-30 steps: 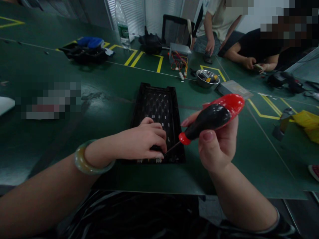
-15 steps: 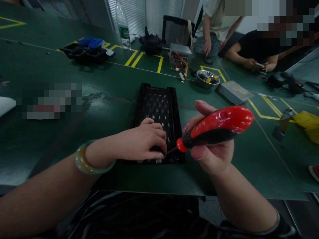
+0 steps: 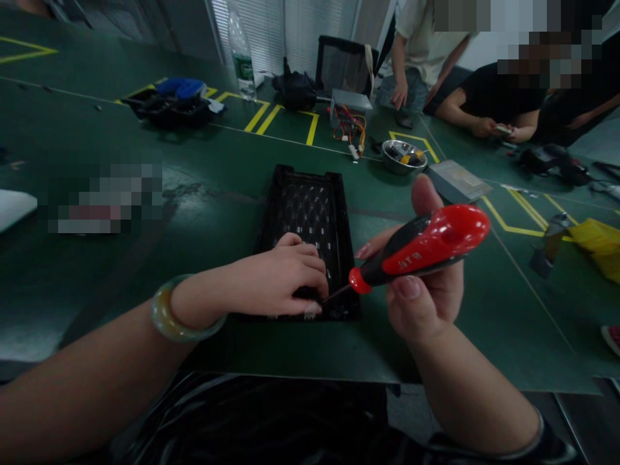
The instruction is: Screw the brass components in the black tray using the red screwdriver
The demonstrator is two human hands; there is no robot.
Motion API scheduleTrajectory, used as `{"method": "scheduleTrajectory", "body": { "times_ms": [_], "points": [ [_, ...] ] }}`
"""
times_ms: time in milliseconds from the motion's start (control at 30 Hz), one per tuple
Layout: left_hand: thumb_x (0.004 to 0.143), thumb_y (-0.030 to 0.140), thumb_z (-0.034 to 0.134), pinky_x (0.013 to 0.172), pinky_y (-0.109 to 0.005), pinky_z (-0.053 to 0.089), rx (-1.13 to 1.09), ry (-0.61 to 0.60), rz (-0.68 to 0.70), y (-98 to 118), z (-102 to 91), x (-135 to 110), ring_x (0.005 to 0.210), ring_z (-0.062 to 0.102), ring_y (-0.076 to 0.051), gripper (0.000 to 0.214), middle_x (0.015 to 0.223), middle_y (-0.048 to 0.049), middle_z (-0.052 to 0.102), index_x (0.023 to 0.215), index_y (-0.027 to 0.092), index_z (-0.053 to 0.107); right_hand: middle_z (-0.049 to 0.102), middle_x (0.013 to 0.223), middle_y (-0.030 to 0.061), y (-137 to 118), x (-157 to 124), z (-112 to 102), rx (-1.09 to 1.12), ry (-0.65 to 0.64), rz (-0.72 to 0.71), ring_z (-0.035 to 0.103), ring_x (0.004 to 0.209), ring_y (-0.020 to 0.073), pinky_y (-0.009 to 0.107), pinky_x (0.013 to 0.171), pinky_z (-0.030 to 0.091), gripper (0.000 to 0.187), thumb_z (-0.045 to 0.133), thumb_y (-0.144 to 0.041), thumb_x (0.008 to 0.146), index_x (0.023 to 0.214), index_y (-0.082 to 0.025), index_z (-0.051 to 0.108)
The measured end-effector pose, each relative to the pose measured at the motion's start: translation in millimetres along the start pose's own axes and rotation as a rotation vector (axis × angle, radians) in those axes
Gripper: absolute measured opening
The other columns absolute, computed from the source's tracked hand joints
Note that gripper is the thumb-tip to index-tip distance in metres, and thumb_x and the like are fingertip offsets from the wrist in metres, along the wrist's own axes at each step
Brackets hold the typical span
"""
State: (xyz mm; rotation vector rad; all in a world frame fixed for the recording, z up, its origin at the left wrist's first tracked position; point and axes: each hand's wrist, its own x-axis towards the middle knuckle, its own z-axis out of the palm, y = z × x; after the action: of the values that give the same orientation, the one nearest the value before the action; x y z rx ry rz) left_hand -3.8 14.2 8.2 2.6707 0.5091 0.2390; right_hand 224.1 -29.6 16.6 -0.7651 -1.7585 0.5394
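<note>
A black plastic panel [image 3: 344, 245] with raised walls and a patterned inside lies on the green table in front of me. My right hand [image 3: 429, 300] holds a red and black screwdriver [image 3: 421, 250], its handle slanting up to the right. The thin shaft points down left to the panel's near right corner, and its tip is hidden close to my left thumb. My left hand [image 3: 285, 278] rests over the near part of the panel with its fingers curled and the thumb near the tip. Whatever small part lies under those fingers cannot be made out.
Beyond the panel stand a metal bowl of tools [image 3: 404, 158], a power supply with coloured wires [image 3: 349, 113] and a flat metal box [image 3: 460, 181]. A black tray with blue items [image 3: 169, 103] and a plastic bottle [image 3: 242, 61] are further left. Two people are across the table.
The screwdriver handle has turned about its length, and my right fingers have shifted on it, the index finger now raised. My left hand stays nearly in place on the panel.
</note>
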Motion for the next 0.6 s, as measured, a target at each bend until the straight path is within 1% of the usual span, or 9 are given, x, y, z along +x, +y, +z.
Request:
{"method": "scheduleTrajectory", "body": {
  "times_ms": [100,133,200,333,400,467,533,567,600],
  "points": [
    [0.096,0.041,0.069,0.098,-0.039,0.025,-0.018,0.003,0.000,0,-0.8,1,0.106,0.061,-0.022,0.016,0.105,0.0009,0.075,0.101,0.027,0.075,0.071,0.098,0.0045,0,2,1,0.112,0.021,-0.091,0.067,0.081,0.0219,0.041,0.074,0.063,0.065,0.057,-0.045,0.094,0.155,-0.033,0.039],
    [0.096,0.041,0.069,0.098,-0.039,0.025,-0.021,0.003,0.002,1,-1.0,1,0.106,0.060,-0.022,0.016,0.105,0.0008,0.075,0.101,0.027,0.075,0.071,0.095,0.0035,0,3,1,0.132,0.017,-0.103,0.067,0.081,0.0216,0.041,0.074,0.063,0.063,0.057,-0.043,0.094,0.155,-0.033,0.041],
    [0.095,0.039,0.070,0.098,-0.039,0.025,-0.026,0.006,0.005,1,-1.1,2,0.106,0.061,-0.022,0.014,0.105,0.0007,0.075,0.100,0.026,0.075,0.070,0.095,0.0030,-1,4,3,0.157,0.034,-0.106,0.067,0.081,0.0214,0.041,0.073,0.062,0.061,0.057,-0.042,0.094,0.153,-0.035,0.044],
    [0.095,0.038,0.070,0.097,-0.039,0.025,-0.029,0.012,-0.001,2,-1.1,3,0.105,0.061,-0.022,0.014,0.102,0.0010,0.076,0.097,0.025,0.075,0.068,0.090,0.0041,0,2,4,0.117,0.057,-0.034,0.065,0.079,0.0234,0.041,0.068,0.059,0.065,0.058,-0.050,0.092,0.154,-0.039,0.041],
    [0.095,0.038,0.070,0.096,-0.039,0.025,-0.027,0.010,-0.003,3,-1.3,3,0.104,0.061,-0.021,0.015,0.101,0.0012,0.075,0.097,0.025,0.075,0.068,0.096,0.0053,1,0,5,0.085,0.075,-0.023,0.063,0.077,0.0228,0.040,0.064,0.056,0.067,0.062,-0.053,0.089,0.152,-0.039,0.044],
    [0.095,0.039,0.070,0.095,-0.039,0.025,-0.022,0.011,-0.001,3,-1.6,3,0.103,0.061,-0.021,0.015,0.100,0.0010,0.075,0.096,0.025,0.076,0.068,0.114,0.0060,1,0,8,0.054,0.138,-0.036,0.060,0.074,0.0205,0.039,0.061,0.053,0.062,0.064,-0.054,0.088,0.146,-0.039,0.049],
    [0.096,0.039,0.069,0.094,-0.039,0.024,-0.017,0.014,0.005,3,-1.9,2,0.101,0.061,-0.021,0.016,0.100,0.0004,0.075,0.096,0.025,0.076,0.062,0.132,0.0052,1,4,10,0.034,0.268,-0.050,0.058,0.070,0.0176,0.037,0.057,0.049,0.050,0.059,-0.051,0.090,0.138,-0.038,0.055],
    [0.096,0.038,0.069,0.094,-0.039,0.024,-0.017,0.015,0.008,3,-1.9,2,0.101,0.061,-0.021,0.015,0.100,0.0002,0.075,0.096,0.025,0.076,0.059,0.136,0.0045,1,7,11,0.031,0.354,-0.056,0.057,0.069,0.0164,0.035,0.054,0.047,0.043,0.054,-0.048,0.092,0.134,-0.038,0.057],
    [0.096,0.038,0.069,0.094,-0.039,0.024,-0.019,0.015,0.010,2,-1.8,2,0.100,0.061,-0.020,0.015,0.100,0.0003,0.075,0.096,0.025,0.076,0.058,0.136,0.0038,1,10,11,0.032,0.445,-0.068,0.055,0.068,0.0155,0.034,0.053,0.045,0.038,0.050,-0.043,0.094,0.130,-0.037,0.060]
  ]
}}
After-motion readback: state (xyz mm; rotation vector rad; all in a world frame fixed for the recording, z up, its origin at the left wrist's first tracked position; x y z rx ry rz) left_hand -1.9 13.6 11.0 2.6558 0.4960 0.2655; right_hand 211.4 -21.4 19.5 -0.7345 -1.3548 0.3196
